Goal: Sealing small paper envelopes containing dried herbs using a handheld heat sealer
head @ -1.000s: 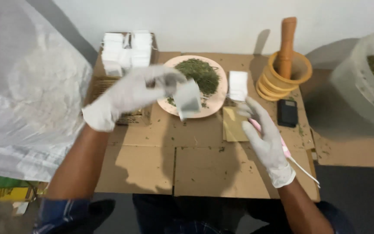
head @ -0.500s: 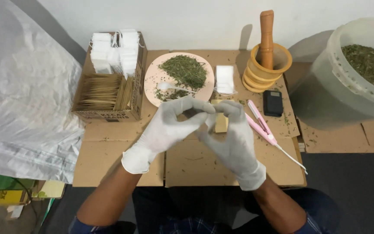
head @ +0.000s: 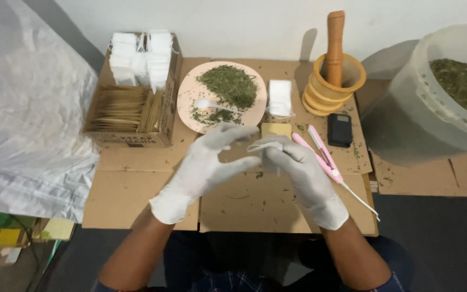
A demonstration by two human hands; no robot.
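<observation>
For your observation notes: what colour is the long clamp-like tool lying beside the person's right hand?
Pink, seen from the head camera: the clamp-like tool lies on the cardboard.

A plain white wall point(head: 244, 21) backs flattened cardboard point(head: 136, 189) on dark floor point(head: 439, 238).

There is one view, from a camera worn on the person's head. It looks steeply down and forward onto a flattened cardboard sheet point(head: 136, 189) on the floor, near enough that the sheet spans most of the picture. Beyond the sheet's far edge a white wall point(head: 255, 21) closes the view. The person's forearms enter from the bottom edge, nearer than the sheet. A white bucket point(head: 433, 113) is cut off right of the sheet, a plastic sack point(head: 22, 119) left of it.
</observation>
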